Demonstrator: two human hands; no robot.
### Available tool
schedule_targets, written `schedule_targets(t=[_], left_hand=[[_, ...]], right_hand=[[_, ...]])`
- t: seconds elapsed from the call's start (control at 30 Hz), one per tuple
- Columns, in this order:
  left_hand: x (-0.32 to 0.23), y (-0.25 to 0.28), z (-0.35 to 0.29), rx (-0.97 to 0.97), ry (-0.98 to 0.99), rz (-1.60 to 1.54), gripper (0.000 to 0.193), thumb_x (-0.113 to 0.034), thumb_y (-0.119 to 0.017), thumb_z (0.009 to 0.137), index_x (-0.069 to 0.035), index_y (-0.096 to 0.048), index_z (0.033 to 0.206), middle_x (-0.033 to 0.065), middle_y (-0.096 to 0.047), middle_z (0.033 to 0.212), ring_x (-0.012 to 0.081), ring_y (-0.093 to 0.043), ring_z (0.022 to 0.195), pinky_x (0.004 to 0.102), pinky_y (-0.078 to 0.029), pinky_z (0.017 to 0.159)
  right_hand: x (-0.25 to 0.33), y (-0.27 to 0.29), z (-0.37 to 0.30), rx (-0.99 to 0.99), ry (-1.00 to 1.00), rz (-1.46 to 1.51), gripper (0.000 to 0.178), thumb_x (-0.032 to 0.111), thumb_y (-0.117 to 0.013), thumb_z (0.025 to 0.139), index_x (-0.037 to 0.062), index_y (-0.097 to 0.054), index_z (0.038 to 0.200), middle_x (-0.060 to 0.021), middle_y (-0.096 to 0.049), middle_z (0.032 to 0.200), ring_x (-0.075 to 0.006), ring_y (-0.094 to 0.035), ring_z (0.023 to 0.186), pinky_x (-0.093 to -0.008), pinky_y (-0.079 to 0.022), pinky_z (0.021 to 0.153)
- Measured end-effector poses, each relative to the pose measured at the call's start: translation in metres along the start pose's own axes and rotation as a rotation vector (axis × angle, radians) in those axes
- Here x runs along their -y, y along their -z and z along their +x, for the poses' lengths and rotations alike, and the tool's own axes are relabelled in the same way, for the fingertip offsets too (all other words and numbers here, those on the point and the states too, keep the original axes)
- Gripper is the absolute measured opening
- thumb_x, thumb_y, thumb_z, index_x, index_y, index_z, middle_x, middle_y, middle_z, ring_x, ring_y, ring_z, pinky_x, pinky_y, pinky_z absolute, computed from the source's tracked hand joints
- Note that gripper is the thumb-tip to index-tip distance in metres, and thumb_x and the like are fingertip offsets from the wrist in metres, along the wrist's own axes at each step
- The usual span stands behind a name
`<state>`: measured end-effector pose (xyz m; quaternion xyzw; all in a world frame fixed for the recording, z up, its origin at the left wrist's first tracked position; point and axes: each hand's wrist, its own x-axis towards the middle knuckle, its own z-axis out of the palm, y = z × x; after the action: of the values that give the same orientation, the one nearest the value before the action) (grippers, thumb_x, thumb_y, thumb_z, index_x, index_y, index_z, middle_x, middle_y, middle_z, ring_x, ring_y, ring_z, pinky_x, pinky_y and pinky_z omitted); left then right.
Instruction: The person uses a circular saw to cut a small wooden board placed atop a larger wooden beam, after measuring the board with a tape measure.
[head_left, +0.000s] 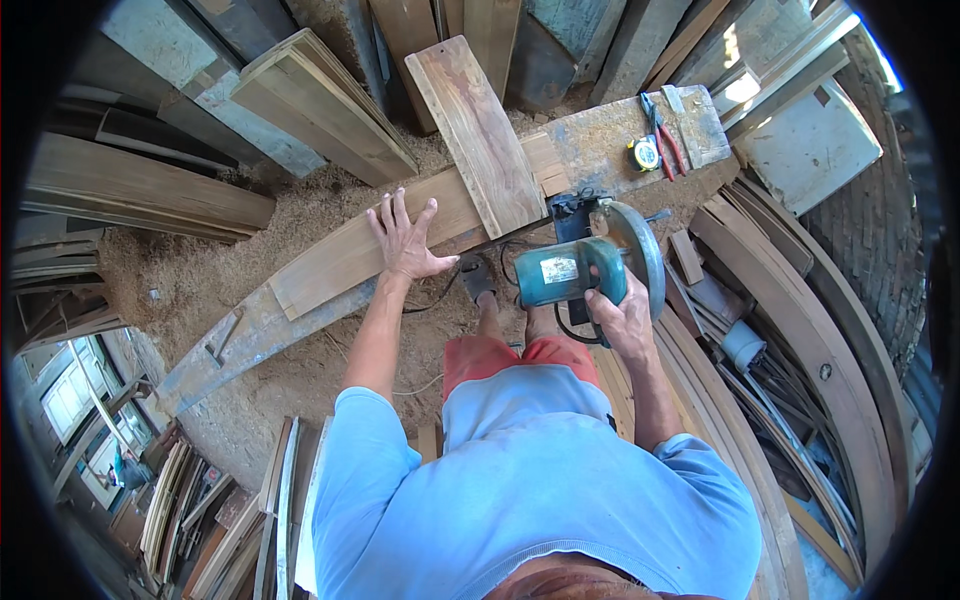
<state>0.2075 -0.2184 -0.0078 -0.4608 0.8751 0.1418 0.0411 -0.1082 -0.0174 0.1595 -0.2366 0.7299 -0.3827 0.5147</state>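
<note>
My right hand (622,312) is wrapped round the rear handle of a teal circular saw (552,272) with a grey round guard. The saw is at the near right corner of a short wide board (480,135), which lies crosswise over a long plank (350,238). My left hand (405,240) has its fingers spread over the long plank, to the left of the short board; whether the palm presses on the wood I cannot tell. Under the plank is a worn bench board (235,335). The saw's blade is hidden.
On the bench's right end lie a tape measure (643,154), red-handled pliers (668,150) and a metal straight piece (690,125). Stacked planks (320,110) lean at the back; curved timbers (810,340) run along the right. A dark cord trails under the bench over sawdust (300,365).
</note>
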Motion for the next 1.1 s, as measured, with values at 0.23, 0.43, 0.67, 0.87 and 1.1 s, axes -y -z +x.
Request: schedule_targets(t=[0.23,0.43,0.67,0.87,1.1], left_hand=[[0.0,0.0,0.0,0.018,0.023,-0.027,0.127,-0.06,-0.097,0.043,-0.036,-0.042,0.155,0.0249,-0.022,0.166,0.052,-0.014,0.155,0.0772,-0.006,0.121],[0.001,0.001,0.0,0.062,0.054,-0.05,0.122,-0.061,-0.096,0.046,-0.035,-0.047,0.155,0.0249,-0.021,0.168,0.0499,-0.011,0.157,0.0749,0.0,0.124],[-0.001,0.005,0.0,0.093,0.069,-0.067,0.12,-0.065,-0.094,0.047,-0.035,-0.049,0.154,0.0252,-0.021,0.169,0.0504,-0.009,0.158,0.0736,0.002,0.125],[-0.004,0.011,0.003,0.129,0.095,-0.057,0.117,-0.07,-0.091,0.049,-0.032,-0.054,0.153,0.0252,-0.02,0.17,0.0493,-0.008,0.159,0.0726,0.004,0.125],[-0.004,0.013,0.003,0.117,0.082,-0.083,0.113,-0.066,-0.093,0.051,-0.031,-0.055,0.152,0.0271,-0.022,0.169,0.0508,-0.01,0.158,0.0729,0.002,0.125]], right_hand=[[0.014,-0.013,0.0,0.073,0.08,-0.077,0.027,0.011,-0.07,0.089,-0.0021,-0.063,0.112,-0.0066,-0.061,0.091,-0.0159,-0.058,0.082,-0.0341,-0.05,0.077],[0.024,-0.042,0.014,0.15,0.18,-0.118,0.028,0.011,-0.07,0.089,-0.0019,-0.064,0.113,-0.0097,-0.065,0.092,-0.0201,-0.062,0.086,-0.0372,-0.052,0.084],[0.023,-0.069,0.025,0.195,0.199,-0.172,0.03,0.012,-0.07,0.09,-0.0025,-0.063,0.116,-0.0118,-0.067,0.095,-0.0225,-0.064,0.089,-0.0386,-0.052,0.087],[0.028,-0.08,0.037,0.24,0.14,-0.079,0.034,0.011,-0.069,0.088,-0.0028,-0.063,0.119,-0.0088,-0.067,0.099,-0.0186,-0.063,0.093,-0.0361,-0.051,0.09],[0.033,-0.086,0.054,0.245,0.159,-0.061,0.032,0.009,-0.067,0.087,-0.003,-0.064,0.117,-0.0083,-0.067,0.098,-0.0183,-0.062,0.093,-0.036,-0.051,0.089]])
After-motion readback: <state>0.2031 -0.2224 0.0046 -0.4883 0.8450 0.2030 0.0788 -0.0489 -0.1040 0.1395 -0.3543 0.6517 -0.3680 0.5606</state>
